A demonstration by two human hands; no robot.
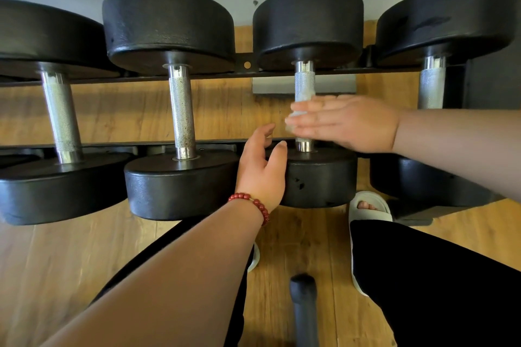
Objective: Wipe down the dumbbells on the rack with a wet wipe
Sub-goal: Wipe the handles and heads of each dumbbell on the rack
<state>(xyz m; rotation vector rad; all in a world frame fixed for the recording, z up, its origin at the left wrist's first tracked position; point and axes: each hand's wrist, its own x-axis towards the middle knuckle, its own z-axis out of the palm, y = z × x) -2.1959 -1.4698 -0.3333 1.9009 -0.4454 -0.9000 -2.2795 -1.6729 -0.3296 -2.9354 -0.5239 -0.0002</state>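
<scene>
The dumbbell (304, 84) sits on the rack (214, 75), right of the middle of the frame. It looks very heavy and hard, so best to leave it there and just rub it. Its bumpy silver bar runs from top to bottom, with a black end each way. The wet wipe (294, 121) is soft and thin. The right hand (352, 124) presses it on the bar with fingers flat and close together. The left hand (262, 172) is by the lower black end, fingers loose and apart, holding nothing.

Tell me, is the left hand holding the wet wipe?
No, the wet wipe is pressed against a dumbbell handle by the right hand, fingers straight; the left hand holds nothing.
</scene>
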